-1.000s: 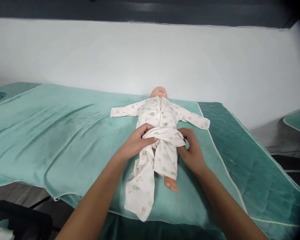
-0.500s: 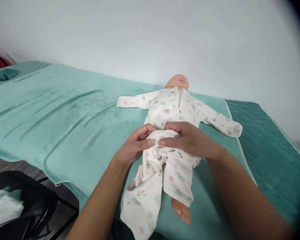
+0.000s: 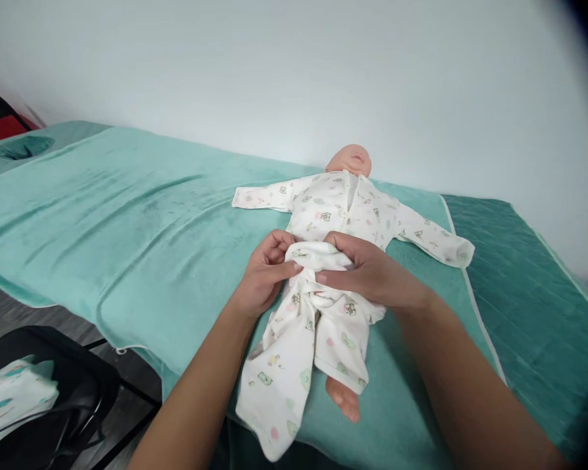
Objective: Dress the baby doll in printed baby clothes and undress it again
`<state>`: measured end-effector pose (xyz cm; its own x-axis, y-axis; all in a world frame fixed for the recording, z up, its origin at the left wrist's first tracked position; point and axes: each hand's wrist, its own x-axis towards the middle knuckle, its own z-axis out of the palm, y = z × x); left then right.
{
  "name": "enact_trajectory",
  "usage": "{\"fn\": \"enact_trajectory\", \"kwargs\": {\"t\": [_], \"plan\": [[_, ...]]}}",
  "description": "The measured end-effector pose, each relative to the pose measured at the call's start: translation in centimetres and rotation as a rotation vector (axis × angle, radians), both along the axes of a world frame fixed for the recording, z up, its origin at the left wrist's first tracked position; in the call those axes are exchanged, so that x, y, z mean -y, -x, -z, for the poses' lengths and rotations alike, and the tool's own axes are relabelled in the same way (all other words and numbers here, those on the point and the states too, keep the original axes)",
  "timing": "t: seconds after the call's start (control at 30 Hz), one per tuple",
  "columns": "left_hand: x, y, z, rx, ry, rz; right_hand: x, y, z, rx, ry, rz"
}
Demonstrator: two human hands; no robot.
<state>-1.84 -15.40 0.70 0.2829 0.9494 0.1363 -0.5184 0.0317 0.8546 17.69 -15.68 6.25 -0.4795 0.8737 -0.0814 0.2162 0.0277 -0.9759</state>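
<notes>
A baby doll lies on its back in a white printed long-sleeved top, arms spread wide. White printed baby pants cover its legs, bunched around the hips. My left hand pinches the waistband on the left side between thumb and fingers. On the other side my right hand grips the same waistband, thumb in front and fingers behind. A bare doll foot pokes out of the right pant leg; the left leg's end hangs flat with no foot showing.
The doll lies on a bed with a light green cover against a white wall. A darker green sheet spreads at the right. At the lower left a black chair holds a white printed cloth.
Both hands have drawn the waistband slightly up toward the doll's chest. The pant legs and the bare foot have shifted a little up and left. The camera view has moved slightly.
</notes>
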Motion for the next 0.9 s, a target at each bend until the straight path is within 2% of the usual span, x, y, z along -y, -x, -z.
{"fn": "enact_trajectory", "kwargs": {"t": [0.07,0.13,0.2,0.3,0.4,0.53,0.63,0.73,0.83,0.9], "plan": [[0.0,-0.2,0.0,0.013,0.001,-0.033,0.1,0.1,0.1,0.013,-0.001,-0.022],[0.0,-0.2,0.0,0.001,0.007,-0.044,0.2,0.4,0.1,-0.085,0.051,0.014],[0.1,-0.2,-0.1,-0.052,0.001,-0.023,0.3,0.7,0.1,-0.230,0.114,0.128],[0.4,-0.1,-0.3,-0.169,-0.045,0.093,0.2,1.0,-0.1,-0.358,0.172,0.334],[0.9,-0.1,-0.7,-0.231,-0.071,0.166,-0.1,0.8,0.2,-0.427,0.190,0.405],[1.0,-0.2,-0.6,-0.164,-0.013,0.068,-0.3,0.4,0.9,-0.401,0.141,0.281],[0.7,-0.1,-0.2,-0.066,0.033,-0.032,0.0,0.6,0.9,-0.193,-0.025,0.147],[0.4,0.2,0.1,-0.059,0.048,-0.107,0.4,1.1,0.6,0.055,-0.174,0.036],[0.5,0.3,0.3,-0.090,0.042,-0.139,0.6,1.4,0.4,0.123,-0.152,-0.020],[0.7,0.1,0.3,-0.141,0.031,-0.161,0.5,1.4,0.6,0.060,-0.113,0.026]]}}
